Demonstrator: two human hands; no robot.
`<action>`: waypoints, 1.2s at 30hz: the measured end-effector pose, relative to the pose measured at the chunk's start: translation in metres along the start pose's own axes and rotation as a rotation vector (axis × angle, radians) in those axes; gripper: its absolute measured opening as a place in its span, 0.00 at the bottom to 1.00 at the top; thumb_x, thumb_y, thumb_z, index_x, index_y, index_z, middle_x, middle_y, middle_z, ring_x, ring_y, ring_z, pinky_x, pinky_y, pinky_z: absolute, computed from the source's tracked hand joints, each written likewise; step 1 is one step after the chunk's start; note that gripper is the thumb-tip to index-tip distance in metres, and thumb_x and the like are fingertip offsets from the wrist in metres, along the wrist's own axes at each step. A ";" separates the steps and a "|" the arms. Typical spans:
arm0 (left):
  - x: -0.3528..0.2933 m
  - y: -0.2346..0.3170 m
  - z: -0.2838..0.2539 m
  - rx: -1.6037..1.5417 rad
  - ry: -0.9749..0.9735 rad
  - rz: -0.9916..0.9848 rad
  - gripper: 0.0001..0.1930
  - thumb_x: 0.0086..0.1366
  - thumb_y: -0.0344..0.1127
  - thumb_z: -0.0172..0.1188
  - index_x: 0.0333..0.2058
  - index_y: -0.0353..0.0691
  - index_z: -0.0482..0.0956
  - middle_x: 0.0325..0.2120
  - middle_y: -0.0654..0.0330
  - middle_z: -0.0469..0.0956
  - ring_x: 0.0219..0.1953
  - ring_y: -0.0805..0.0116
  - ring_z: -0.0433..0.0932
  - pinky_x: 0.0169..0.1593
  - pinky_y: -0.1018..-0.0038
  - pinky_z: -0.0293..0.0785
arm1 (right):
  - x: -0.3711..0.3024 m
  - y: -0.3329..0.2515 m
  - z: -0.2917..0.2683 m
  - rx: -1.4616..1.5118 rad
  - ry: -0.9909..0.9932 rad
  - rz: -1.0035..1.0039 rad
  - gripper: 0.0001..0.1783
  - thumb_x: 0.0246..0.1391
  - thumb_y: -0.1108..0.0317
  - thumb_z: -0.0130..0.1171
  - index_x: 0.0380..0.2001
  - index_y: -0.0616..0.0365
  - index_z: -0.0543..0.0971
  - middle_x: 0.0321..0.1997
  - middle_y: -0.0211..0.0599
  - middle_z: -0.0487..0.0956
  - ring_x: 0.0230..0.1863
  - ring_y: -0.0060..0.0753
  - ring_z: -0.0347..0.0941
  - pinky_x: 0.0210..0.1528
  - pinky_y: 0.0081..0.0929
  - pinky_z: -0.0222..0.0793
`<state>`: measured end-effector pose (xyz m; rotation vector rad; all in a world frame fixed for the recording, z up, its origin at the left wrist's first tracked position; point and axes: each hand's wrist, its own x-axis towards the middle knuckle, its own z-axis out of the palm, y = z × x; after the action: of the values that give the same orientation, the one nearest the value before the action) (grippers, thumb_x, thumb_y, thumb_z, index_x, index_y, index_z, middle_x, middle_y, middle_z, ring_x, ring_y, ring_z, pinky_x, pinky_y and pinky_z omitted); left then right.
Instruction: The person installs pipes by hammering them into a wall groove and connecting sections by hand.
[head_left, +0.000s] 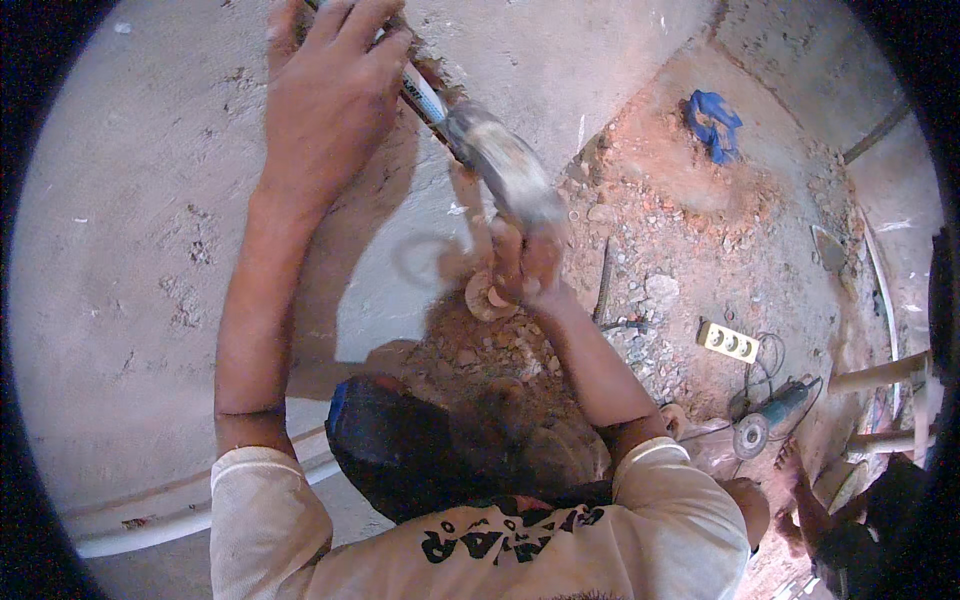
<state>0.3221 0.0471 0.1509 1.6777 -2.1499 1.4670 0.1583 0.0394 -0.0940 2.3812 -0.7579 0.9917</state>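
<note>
My left hand is at the top of the view, against the rough grey wall. Its fingers are bent over a narrow white pipe with blue marking, which lies along a broken groove in the wall. My right hand is closed round the lower end of a curved grey-white strip. Motion smears this strip, so its exact kind cannot be made out. Its upper end meets the lower end of the pipe. Just below the right hand shows a pale round disc.
Rubble and reddish dust cover the floor. A blue cloth or bag lies far right. A cream socket strip and an angle grinder with cords lie on the right, near another person's foot. A white pipe runs lower left.
</note>
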 end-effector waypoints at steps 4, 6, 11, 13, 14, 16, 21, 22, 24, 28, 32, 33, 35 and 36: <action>-0.008 -0.004 0.001 0.040 -0.031 0.029 0.12 0.54 0.34 0.59 0.39 0.50 0.81 0.49 0.67 0.74 0.55 0.67 0.71 0.68 0.56 0.48 | 0.027 0.000 -0.020 0.999 0.024 0.400 0.21 0.57 0.56 0.56 0.48 0.57 0.70 0.32 0.40 0.77 0.38 0.42 0.75 0.33 0.39 0.72; -0.005 -0.002 -0.002 0.030 -0.009 0.034 0.12 0.53 0.33 0.59 0.39 0.50 0.81 0.47 0.66 0.76 0.53 0.67 0.73 0.67 0.56 0.52 | 0.019 0.003 -0.026 0.981 0.076 0.398 0.18 0.58 0.56 0.55 0.45 0.57 0.72 0.33 0.42 0.77 0.40 0.45 0.75 0.38 0.40 0.71; 0.002 0.007 -0.005 -0.095 0.140 -0.034 0.05 0.51 0.28 0.56 0.28 0.38 0.79 0.36 0.57 0.76 0.47 0.61 0.76 0.65 0.52 0.58 | -0.014 -0.021 -0.011 1.016 0.282 0.470 0.17 0.55 0.60 0.54 0.43 0.58 0.76 0.43 0.46 0.77 0.43 0.52 0.74 0.49 0.43 0.70; 0.001 0.008 0.004 -0.145 0.228 -0.066 0.04 0.52 0.28 0.55 0.27 0.38 0.78 0.35 0.58 0.76 0.46 0.62 0.76 0.65 0.53 0.60 | -0.023 -0.029 0.010 0.810 0.377 0.387 0.18 0.54 0.59 0.55 0.45 0.59 0.75 0.46 0.47 0.77 0.44 0.51 0.75 0.48 0.41 0.70; 0.001 0.006 0.003 -0.142 0.206 -0.054 0.04 0.52 0.28 0.55 0.27 0.38 0.78 0.34 0.58 0.75 0.45 0.62 0.76 0.65 0.54 0.60 | -0.018 -0.028 0.023 0.739 0.330 0.328 0.19 0.54 0.59 0.55 0.46 0.59 0.75 0.47 0.47 0.76 0.44 0.49 0.75 0.46 0.40 0.71; 0.004 0.007 0.000 -0.159 0.174 -0.034 0.04 0.52 0.28 0.55 0.27 0.39 0.78 0.33 0.59 0.75 0.44 0.63 0.76 0.65 0.55 0.60 | -0.002 -0.016 0.017 0.895 0.065 0.372 0.20 0.55 0.58 0.56 0.47 0.58 0.74 0.49 0.47 0.76 0.45 0.47 0.75 0.43 0.39 0.72; 0.000 0.001 0.003 -0.148 0.144 -0.013 0.03 0.52 0.28 0.55 0.26 0.40 0.77 0.30 0.61 0.74 0.42 0.64 0.76 0.65 0.57 0.59 | 0.028 0.004 -0.022 1.051 -0.120 0.517 0.23 0.55 0.57 0.56 0.51 0.57 0.72 0.40 0.41 0.76 0.36 0.42 0.74 0.35 0.34 0.72; -0.001 0.000 0.005 -0.152 0.173 -0.022 0.03 0.52 0.28 0.55 0.25 0.40 0.77 0.30 0.61 0.74 0.42 0.64 0.76 0.65 0.57 0.59 | 0.020 0.001 -0.027 1.149 0.030 0.490 0.22 0.55 0.57 0.56 0.49 0.56 0.71 0.35 0.37 0.74 0.32 0.36 0.70 0.32 0.30 0.70; 0.003 0.002 -0.004 -0.105 0.136 0.002 0.03 0.52 0.29 0.55 0.25 0.40 0.77 0.29 0.61 0.73 0.42 0.65 0.75 0.65 0.58 0.59 | 0.004 -0.007 -0.027 1.228 0.237 0.446 0.21 0.55 0.57 0.55 0.49 0.55 0.69 0.30 0.33 0.71 0.27 0.31 0.67 0.30 0.25 0.68; 0.010 0.004 -0.005 -0.094 0.146 0.041 0.03 0.53 0.29 0.54 0.24 0.41 0.77 0.28 0.61 0.73 0.42 0.65 0.75 0.64 0.58 0.60 | -0.037 -0.025 0.027 0.834 0.186 0.389 0.27 0.61 0.55 0.51 0.57 0.58 0.66 0.35 0.45 0.77 0.35 0.48 0.74 0.37 0.37 0.72; 0.004 0.000 -0.006 -0.098 0.107 0.008 0.03 0.52 0.30 0.54 0.24 0.41 0.77 0.28 0.61 0.73 0.41 0.64 0.75 0.64 0.58 0.60 | 0.040 -0.008 -0.033 1.046 -0.127 0.730 0.26 0.60 0.55 0.54 0.56 0.61 0.68 0.30 0.48 0.79 0.30 0.56 0.75 0.35 0.44 0.72; 0.002 -0.001 -0.003 -0.103 0.108 0.001 0.03 0.52 0.30 0.54 0.24 0.41 0.77 0.28 0.61 0.73 0.41 0.64 0.75 0.64 0.58 0.61 | 0.039 -0.001 -0.042 1.001 -0.195 0.735 0.21 0.57 0.58 0.57 0.46 0.62 0.73 0.32 0.48 0.79 0.31 0.57 0.75 0.37 0.44 0.72; 0.003 0.001 -0.002 -0.118 0.115 -0.014 0.03 0.51 0.30 0.54 0.23 0.41 0.77 0.28 0.61 0.73 0.41 0.64 0.75 0.63 0.58 0.61 | 0.036 0.006 -0.059 1.097 0.007 0.661 0.15 0.59 0.56 0.52 0.35 0.58 0.75 0.29 0.44 0.77 0.29 0.51 0.74 0.31 0.41 0.70; 0.005 0.002 -0.002 -0.128 0.121 -0.024 0.03 0.51 0.30 0.54 0.23 0.41 0.77 0.28 0.61 0.73 0.41 0.64 0.75 0.63 0.58 0.61 | 0.034 0.010 -0.065 1.100 0.149 0.577 0.14 0.59 0.57 0.52 0.31 0.58 0.74 0.28 0.41 0.76 0.28 0.46 0.73 0.28 0.38 0.68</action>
<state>0.3169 0.0449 0.1534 1.5261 -2.1046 1.3555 0.1403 0.0593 -0.0253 2.9210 -1.0402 2.2574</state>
